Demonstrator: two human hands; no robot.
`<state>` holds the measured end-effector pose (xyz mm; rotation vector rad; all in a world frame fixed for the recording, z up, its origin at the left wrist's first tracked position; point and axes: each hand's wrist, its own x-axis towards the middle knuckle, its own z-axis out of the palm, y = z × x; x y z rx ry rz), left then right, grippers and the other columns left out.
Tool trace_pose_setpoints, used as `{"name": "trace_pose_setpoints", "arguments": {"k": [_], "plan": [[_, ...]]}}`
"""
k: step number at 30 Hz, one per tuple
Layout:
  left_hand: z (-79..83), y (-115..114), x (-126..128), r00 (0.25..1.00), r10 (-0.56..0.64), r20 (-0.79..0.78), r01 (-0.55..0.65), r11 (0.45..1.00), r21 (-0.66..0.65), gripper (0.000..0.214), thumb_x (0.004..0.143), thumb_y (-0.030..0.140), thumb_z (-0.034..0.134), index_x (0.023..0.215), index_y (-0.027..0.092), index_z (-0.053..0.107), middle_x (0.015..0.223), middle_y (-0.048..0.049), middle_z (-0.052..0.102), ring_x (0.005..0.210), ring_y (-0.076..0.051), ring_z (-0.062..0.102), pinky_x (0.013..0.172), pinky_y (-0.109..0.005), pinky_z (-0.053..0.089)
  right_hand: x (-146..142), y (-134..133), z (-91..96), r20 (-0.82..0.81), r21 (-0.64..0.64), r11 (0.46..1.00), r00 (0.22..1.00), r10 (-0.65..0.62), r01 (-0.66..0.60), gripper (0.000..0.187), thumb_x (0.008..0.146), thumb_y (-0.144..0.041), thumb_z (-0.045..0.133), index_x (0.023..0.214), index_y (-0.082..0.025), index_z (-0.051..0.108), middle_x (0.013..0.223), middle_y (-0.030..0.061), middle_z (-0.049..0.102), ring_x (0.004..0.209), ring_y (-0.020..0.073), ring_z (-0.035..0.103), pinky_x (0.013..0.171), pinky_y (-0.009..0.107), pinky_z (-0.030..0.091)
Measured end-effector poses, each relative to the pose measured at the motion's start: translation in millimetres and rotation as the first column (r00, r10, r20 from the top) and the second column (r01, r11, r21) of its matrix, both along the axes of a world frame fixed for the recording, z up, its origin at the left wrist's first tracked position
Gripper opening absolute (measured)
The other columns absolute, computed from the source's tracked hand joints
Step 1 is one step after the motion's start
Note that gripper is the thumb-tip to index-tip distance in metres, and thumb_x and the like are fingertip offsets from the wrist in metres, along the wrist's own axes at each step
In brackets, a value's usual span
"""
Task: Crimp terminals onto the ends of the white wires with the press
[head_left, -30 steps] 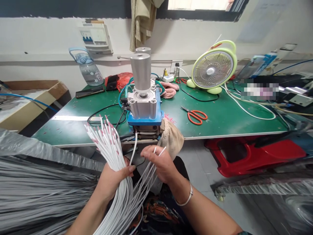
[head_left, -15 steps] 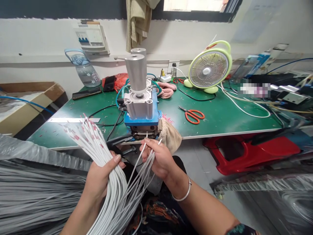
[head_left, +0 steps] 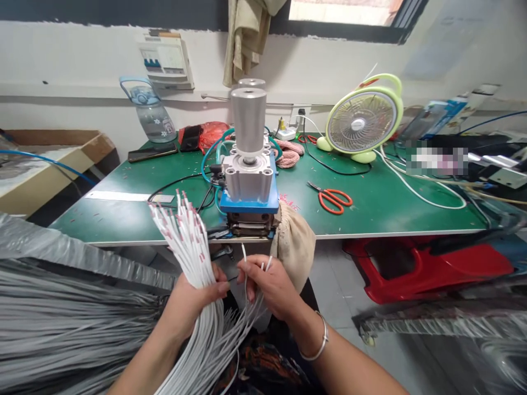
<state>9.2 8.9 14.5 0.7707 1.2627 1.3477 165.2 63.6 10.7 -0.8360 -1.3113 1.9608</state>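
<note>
My left hand (head_left: 201, 296) is wrapped round a thick bundle of white cables (head_left: 187, 241), whose upper ends carry reddish tips and fan upward. Between the thumb and fingers of my right hand (head_left: 267, 282) are several white cables (head_left: 244, 253) split off to the right, with one end standing up apart from the others. That end is just below the front opening of a pneumatic press (head_left: 249, 178), which has a silver cylinder on a blue plate at the table's front edge. A beige cloth bag (head_left: 296, 241) hangs at the press's right side, close to my right hand.
Orange-handled scissors (head_left: 331, 198) and a green fan (head_left: 358, 123) are on the green table (head_left: 197, 159). A steel ruler (head_left: 129, 196), a phone (head_left: 152, 153) and a water bottle (head_left: 150, 112) are at the left. A red stool (head_left: 395, 271) is under the table. Grey cables (head_left: 74, 323) fill the lower left.
My right hand has drawn back, and the cable end that was at the press opening is now below it, clear of it. The bundle in my left hand is more upright. The view has shifted slightly.
</note>
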Motion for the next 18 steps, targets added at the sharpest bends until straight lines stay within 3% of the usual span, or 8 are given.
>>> {"name": "trace_pose_setpoints", "arguments": {"k": [3,6,12,18], "plan": [[-1.8,0,7,0.998,-0.023,-0.059,0.023,1.000,-0.014,0.014,0.058,0.023,0.072,0.059,0.015,0.060,0.052,0.0011,0.057,0.051,-0.012,0.049,0.052,-0.024,0.037,-5,-5,-5.7,0.012,-0.067,0.997,0.999,-0.042,0.043,0.023,0.075,-0.032,0.057,0.090,-0.015,0.062,0.062,-0.0008,0.058,0.039,0.0060,0.044,0.040,0.020,0.033],[-1.5,0,8,0.998,0.003,-0.056,-0.004,1.000,-0.013,0.012,0.058,0.024,0.072,0.061,0.015,0.063,0.053,0.0001,0.059,0.052,-0.012,0.049,0.052,-0.024,0.038,-8,-7,-5.6,0.038,-0.050,0.998,0.998,-0.042,0.044,0.028,0.074,-0.020,0.049,0.099,-0.014,0.060,0.057,-0.0027,0.055,0.044,0.0073,0.045,0.047,0.020,0.037],[0.8,1,10,0.998,-0.046,-0.032,0.046,0.999,0.017,0.011,0.062,0.022,0.070,0.071,0.015,0.068,0.059,-0.0018,0.065,0.056,-0.015,0.057,0.058,-0.027,0.044,-8,-8,-3.2,0.144,0.224,0.966,0.985,0.099,-0.129,0.035,0.074,-0.010,0.038,0.099,-0.017,0.060,0.067,-0.0008,0.055,0.060,0.0111,0.048,0.059,0.023,0.041],[-8.4,-2,16,0.975,0.024,-0.220,-0.020,1.000,0.019,0.014,0.059,0.018,0.071,0.072,0.015,0.068,0.073,-0.0048,0.069,0.072,-0.020,0.062,0.070,-0.030,0.046,-15,-15,-7.8,0.315,0.416,0.889,0.947,0.058,-0.193,0.037,0.078,-0.011,0.041,0.106,-0.028,0.059,0.085,0.0016,0.061,0.073,0.0169,0.055,0.066,0.028,0.045]]}}
